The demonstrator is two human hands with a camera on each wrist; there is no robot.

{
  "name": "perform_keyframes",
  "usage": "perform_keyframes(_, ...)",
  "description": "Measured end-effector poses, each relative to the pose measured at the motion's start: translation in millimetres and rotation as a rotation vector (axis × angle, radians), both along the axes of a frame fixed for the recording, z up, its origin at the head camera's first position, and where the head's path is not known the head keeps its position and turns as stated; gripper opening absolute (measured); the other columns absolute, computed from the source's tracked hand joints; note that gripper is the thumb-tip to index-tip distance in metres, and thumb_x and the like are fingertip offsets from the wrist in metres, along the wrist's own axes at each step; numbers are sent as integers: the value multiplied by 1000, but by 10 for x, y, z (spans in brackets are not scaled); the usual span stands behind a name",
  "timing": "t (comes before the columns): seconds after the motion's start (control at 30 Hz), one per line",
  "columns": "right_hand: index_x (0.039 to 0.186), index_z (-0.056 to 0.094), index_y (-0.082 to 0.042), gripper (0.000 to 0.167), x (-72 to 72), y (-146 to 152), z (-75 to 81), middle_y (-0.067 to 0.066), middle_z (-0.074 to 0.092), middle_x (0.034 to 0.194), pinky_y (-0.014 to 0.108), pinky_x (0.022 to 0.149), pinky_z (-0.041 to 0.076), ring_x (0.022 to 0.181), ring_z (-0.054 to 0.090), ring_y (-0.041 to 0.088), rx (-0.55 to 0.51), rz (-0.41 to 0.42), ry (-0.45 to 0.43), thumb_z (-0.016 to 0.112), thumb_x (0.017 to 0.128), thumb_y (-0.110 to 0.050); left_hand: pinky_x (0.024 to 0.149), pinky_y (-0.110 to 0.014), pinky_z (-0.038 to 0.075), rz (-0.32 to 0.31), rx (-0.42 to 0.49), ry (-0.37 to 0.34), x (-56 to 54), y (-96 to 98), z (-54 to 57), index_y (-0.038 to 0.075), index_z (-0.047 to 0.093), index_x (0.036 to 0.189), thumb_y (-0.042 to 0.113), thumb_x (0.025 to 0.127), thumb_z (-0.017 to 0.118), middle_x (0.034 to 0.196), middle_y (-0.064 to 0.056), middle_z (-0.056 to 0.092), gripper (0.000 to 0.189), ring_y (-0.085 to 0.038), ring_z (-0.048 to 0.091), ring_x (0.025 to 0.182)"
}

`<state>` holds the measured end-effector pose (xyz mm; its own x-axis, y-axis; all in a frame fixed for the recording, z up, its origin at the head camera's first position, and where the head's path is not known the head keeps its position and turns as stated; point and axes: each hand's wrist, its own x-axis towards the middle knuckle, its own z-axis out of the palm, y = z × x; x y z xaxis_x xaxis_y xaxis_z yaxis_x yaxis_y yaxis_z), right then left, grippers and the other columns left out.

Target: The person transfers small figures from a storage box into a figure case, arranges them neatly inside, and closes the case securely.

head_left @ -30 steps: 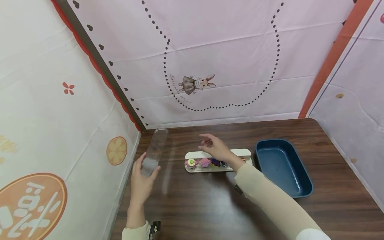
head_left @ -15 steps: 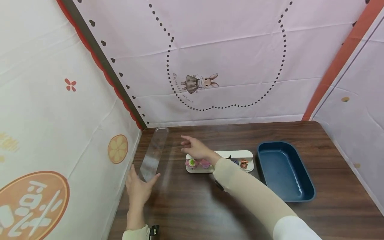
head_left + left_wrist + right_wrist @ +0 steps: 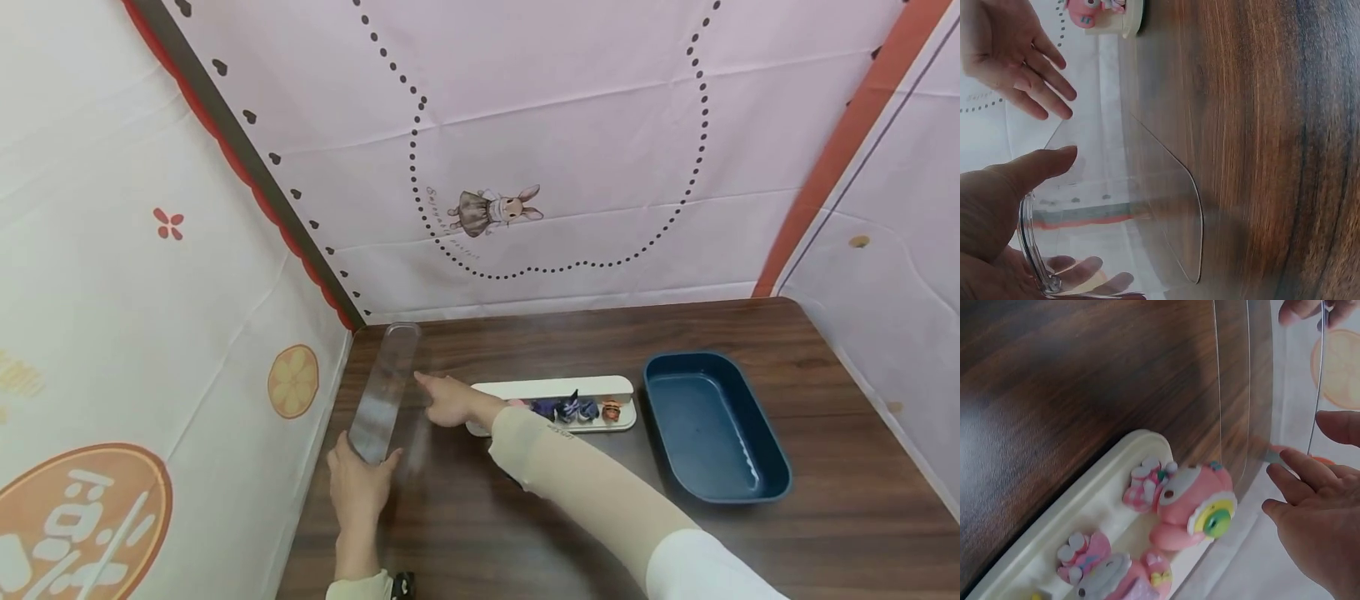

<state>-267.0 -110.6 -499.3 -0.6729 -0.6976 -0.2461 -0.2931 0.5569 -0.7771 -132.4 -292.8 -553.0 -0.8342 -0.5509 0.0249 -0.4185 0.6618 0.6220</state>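
A long clear plastic cover [image 3: 385, 392] with rounded ends lies at the table's far left. My left hand [image 3: 360, 492] grips its near end, thumb on one side; the fingers [image 3: 1082, 272] show through the clear wall in the left wrist view. My right hand [image 3: 453, 400] reaches across with fingers extended, close to the cover's right side. In the right wrist view its thumb and fingers are spread around the cover's edge line. Under the right forearm stands a white display base [image 3: 555, 387] with pink figurines [image 3: 1194, 503], dark purple ones [image 3: 570, 408] and an orange one [image 3: 611, 409].
A deep blue tray [image 3: 705, 433] sits right of the display base on the brown wooden table [image 3: 450, 533]. Printed white cloth [image 3: 495, 108] hangs behind the table and along both sides. The left cloth wall runs close beside the cover.
My right hand has swept left over the display base to the cover's side. My left hand has shifted slightly toward me along the cover, which stays at the left.
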Motion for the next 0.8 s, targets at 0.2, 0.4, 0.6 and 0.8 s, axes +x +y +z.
perform_keyframes(0.2,167,17,-11,82,50,-51,0,1,36,168,48,128,31,152,40,30,0,39,-15,60,97,-6,89,-69,49,34,-18,30,7,43,-10,-8,36,152,33,77,91,133,-32,49,102,-56,58,112)
perform_keyframes(0.4,167,15,-14,84,67,-48,-1,-4,33,169,40,123,40,146,48,25,-16,40,-35,60,97,-4,89,-68,49,63,-13,47,21,61,26,-6,38,152,32,77,91,133,-30,50,100,-56,58,112)
perform_keyframes(0.6,167,16,-13,83,36,-8,33,-1,34,169,38,118,44,134,59,28,-71,45,2,61,98,-5,89,-69,49,84,-18,69,54,88,175,-5,39,152,32,76,91,134,-31,51,99,-57,58,112)
perform_keyframes(0.8,167,22,-15,78,0,52,149,-3,37,167,29,97,55,82,64,22,-159,0,22,64,101,-11,95,-73,46,101,-34,80,94,143,410,-1,39,155,37,76,91,143,-30,50,101,-57,56,120)
